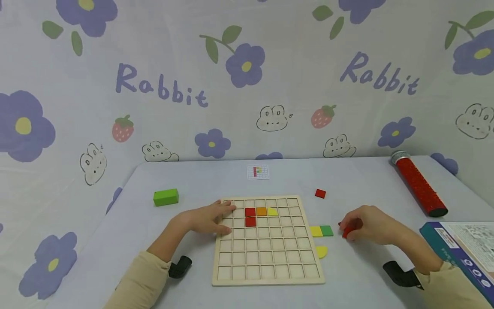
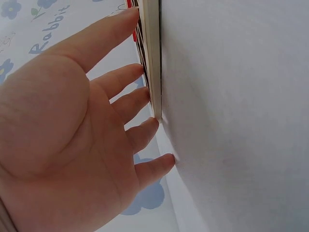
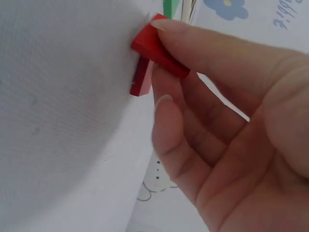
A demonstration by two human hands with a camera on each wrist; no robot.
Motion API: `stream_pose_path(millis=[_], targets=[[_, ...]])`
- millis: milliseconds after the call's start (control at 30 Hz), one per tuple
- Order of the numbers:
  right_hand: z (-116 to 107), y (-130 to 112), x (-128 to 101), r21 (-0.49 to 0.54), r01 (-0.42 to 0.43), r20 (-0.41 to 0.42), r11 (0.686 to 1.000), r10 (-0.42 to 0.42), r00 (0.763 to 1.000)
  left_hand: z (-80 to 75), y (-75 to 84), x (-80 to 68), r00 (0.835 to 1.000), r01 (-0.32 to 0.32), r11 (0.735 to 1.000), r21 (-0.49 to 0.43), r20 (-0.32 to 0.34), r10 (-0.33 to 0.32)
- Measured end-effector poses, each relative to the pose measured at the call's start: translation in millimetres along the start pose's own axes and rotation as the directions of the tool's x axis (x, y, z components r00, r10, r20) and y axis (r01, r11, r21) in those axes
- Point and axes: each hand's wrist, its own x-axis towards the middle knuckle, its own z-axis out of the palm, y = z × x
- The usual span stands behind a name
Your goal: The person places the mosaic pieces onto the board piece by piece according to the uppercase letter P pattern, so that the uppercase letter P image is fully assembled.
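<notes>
My left hand [image 1: 210,219] lies flat, fingers straight, on the left edge of the grid board [image 1: 268,274], w/ fingertips [image 2: 145,94] against its rim. My right hand [image 1: 366,225] pinches a red tile [image 3: 157,46] on the tabletop [image 1: 359,274], right of the board. Btw board & hand: yellow tile [image 1: 316,231] touching green tile [image 1: 326,231]. On the board: 2 red tiles, orange, yellow. Farther back: another red tile [image 1: 320,193], green block [image 1: 166,197], red tube [image 1: 420,187].
</notes>
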Motion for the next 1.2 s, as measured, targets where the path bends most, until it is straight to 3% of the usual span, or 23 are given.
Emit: stream_pose_path(millis=[100, 200, 367, 500, 633, 833, 1033, 1200], targets=[[-3, -2, -1, 0.020, -0.002, -0.045, 1.000, 0.003, 0.999, 0.6, -0.7, 0.6, 1.000, 0.007, 1.000, 0.006, -0.003, -0.007], [-5, -4, -1, 0.109, -0.029, -0.062, 0.994, 0.036, 0.997, 1.5, -1.9, 1.1, 1.000, 0.005, 1.000, 0.008, -0.001, -0.005], [-1, -8, 2, 0.312, -0.096, -0.059, 0.945, 0.120, 0.991, 1.2, -2.2, 1.4, 1.000, 0.000, 1.000, 0.004, 0.008, 0.000], [5, -12, 9, 0.411, -0.131, -0.038, 0.902, 0.160, 0.986, 1.1, -1.4, 2.5, 1.000, 0.006, 1.000, -0.009, 0.007, -0.006], [12, -19, 19, 0.445, -0.151, 0.002, 0.883, 0.167, 0.986, 1.0, -1.5, 1.8, 1.000, 0.017, 1.000, -0.005, 0.000, -0.017], [23, -35, 34, 0.456, -0.143, 0.048, 0.878, 0.137, 0.989, -1.0, -0.4, -0.1, 1.000, 0.019, 1.000, 0.005, -0.003, -0.019], [35, -59, 48, 0.524, -0.152, 0.098, 0.838, 0.118, 0.988, 0.2, -2.6, 1.7, 1.000, 0.023, 1.000, 0.006, -0.005, -0.023], [46, -79, 59, 0.498, -0.174, 0.118, 0.850, 0.132, 0.984, 0.8, -3.0, 1.8, 1.000, 0.016, 1.000, -0.002, -0.004, -0.016]])
